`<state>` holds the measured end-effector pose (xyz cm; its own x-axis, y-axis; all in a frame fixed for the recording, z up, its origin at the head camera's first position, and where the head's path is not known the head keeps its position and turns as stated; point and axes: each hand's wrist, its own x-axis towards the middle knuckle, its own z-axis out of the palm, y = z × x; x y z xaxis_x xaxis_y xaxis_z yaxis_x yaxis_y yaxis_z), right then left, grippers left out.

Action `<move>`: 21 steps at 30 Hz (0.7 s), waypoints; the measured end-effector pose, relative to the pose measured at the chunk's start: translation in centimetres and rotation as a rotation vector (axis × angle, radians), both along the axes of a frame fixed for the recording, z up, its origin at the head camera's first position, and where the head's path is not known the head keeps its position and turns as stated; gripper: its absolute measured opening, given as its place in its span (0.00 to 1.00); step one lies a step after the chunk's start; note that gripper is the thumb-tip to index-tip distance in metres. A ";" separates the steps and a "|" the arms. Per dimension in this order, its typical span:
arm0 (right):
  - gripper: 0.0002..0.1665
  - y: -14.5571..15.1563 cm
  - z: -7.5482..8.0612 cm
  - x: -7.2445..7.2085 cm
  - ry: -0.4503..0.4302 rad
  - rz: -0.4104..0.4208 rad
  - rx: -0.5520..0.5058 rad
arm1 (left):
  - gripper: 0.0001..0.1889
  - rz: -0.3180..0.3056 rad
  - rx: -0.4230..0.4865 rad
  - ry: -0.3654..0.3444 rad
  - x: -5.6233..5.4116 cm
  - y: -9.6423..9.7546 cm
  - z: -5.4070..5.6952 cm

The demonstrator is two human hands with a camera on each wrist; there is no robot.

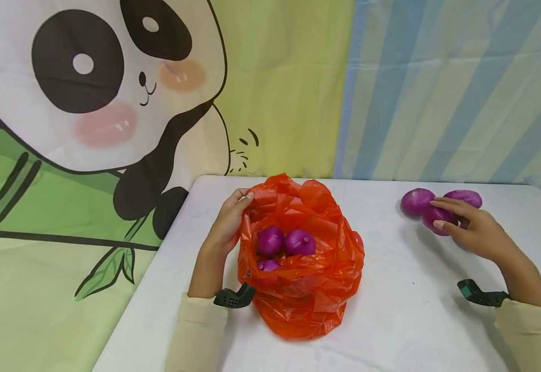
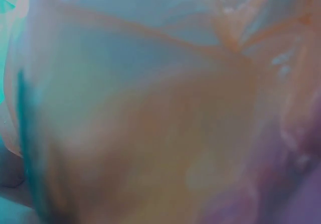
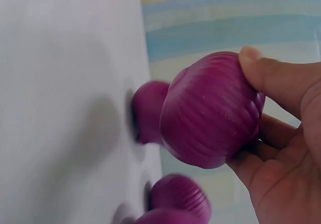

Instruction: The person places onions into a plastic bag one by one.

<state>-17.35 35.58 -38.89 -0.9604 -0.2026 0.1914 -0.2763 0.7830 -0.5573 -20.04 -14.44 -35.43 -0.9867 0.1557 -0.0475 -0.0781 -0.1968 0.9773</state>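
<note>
Head view: red plastic bag (image 1: pixel 309 305) stands on the white table (image 1: pixel 391 320), centre to lower centre of frame, mouth gaping. Left hand (image 1: pixel 226 222) at the bag's upper-left rim, thumb and fingers clamped on the film. Inside the bag, three purple onions visible: two side by side (image 1: pixel 299 242), a third lower and partly covered by the front fold (image 1: pixel 268 265). Right hand (image 1: pixel 477 232), right of centre, has thumb and fingers clamped on another onion (image 1: pixel 438 219); two more lie just beyond it (image 1: pixel 416 201) (image 1: pixel 468 197). Panda backdrop (image 1: pixel 182 124) fills the upper left; blue-striped cloth (image 1: pixel 442 88), upper right. Left wrist view: strongly blurred, translucent orange film across most of frame, purple patches lower right; finger state cannot be told here. Right wrist view: gripped onion at centre, thumb on its upper right, fingers below; one onion partly behind it, left of centre, two overlapping at lower centre, the nearest cut by the bottom edge. Contact between the gripped onion and the one behind: cannot tell.
</note>
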 end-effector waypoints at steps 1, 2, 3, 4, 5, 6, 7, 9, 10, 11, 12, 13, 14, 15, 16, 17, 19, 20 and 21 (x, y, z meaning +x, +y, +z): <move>0.32 -0.2 0.2 0.0 -0.005 0.004 -0.017 | 0.09 -0.001 -0.001 0.000 0.0 0.0 0.0; 0.32 -0.3 0.5 0.0 -0.002 0.015 -0.031 | 0.09 0.000 -0.001 0.000 0.0 0.0 0.0; 0.32 -0.5 0.7 0.0 0.010 0.030 -0.046 | 0.09 -0.001 -0.004 0.002 0.1 0.0 0.0; 0.32 -0.7 0.9 0.0 0.018 0.039 -0.057 | 0.10 -0.002 -0.005 0.003 0.1 0.0 0.0; 0.32 -1.0 1.1 0.1 0.030 0.058 -0.074 | 0.10 -0.003 -0.007 0.004 0.1 -0.1 0.0; 0.33 -1.3 1.3 0.1 0.034 0.060 -0.091 | 0.10 -0.003 -0.008 0.003 0.1 -0.1 0.0; 0.33 -1.6 1.5 0.2 0.039 0.067 -0.112 | 0.10 -0.007 -0.008 0.005 0.1 -0.1 0.1; 0.32 -2.2 1.9 0.3 0.042 0.072 -0.173 | 0.10 -0.012 -0.006 0.007 0.1 -0.1 0.1; 0.31 -2.5 2.1 0.3 0.039 0.075 -0.211 | 0.10 -0.013 -0.003 0.007 0.1 0.0 0.1; 0.30 -2.8 2.2 0.3 0.038 0.085 -0.252 | 0.10 -0.014 -0.001 0.007 0.2 0.0 0.1; 0.29 -3.1 2.3 0.2 0.034 0.084 -0.290 | 0.10 -0.014 0.002 0.006 0.2 0.0 0.1; 0.29 -3.3 2.5 0.2 0.032 0.095 -0.327 | 0.10 -0.015 0.003 0.008 0.2 0.0 0.1; 0.28 -3.6 2.7 0.2 0.028 0.097 -0.357 | 0.10 -0.015 0.003 0.008 0.2 0.0 0.1; 0.28 -3.9 2.8 0.2 0.023 0.102 -0.381 | 0.10 -0.016 0.003 0.008 0.2 -0.1 0.1; 0.28 -4.3 3.0 0.2 0.017 0.100 -0.398 | 0.10 -0.018 0.001 0.010 0.2 -0.1 0.1; 0.29 -4.7 3.3 0.2 0.012 0.101 -0.413 | 0.10 -0.020 -0.004 0.014 0.1 -0.1 0.2; 0.29 -5.5 3.8 0.2 -0.001 0.111 -0.427 | 0.10 -0.021 -0.010 0.015 0.1 -0.1 0.2; 0.29 -5.9 4.1 0.2 -0.011 0.117 -0.430 | 0.10 -0.020 -0.011 0.014 0.1 -0.2 0.2; 0.30 -6.4 4.5 0.2 -0.017 0.128 -0.430 | 0.10 -0.019 -0.016 0.014 0.1 -0.2 0.1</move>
<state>-17.16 29.16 -34.43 -0.9364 -0.2260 0.2684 -0.3439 0.4393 -0.8299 -19.91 -14.64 -35.30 -0.9842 0.1735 -0.0363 -0.0680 -0.1802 0.9813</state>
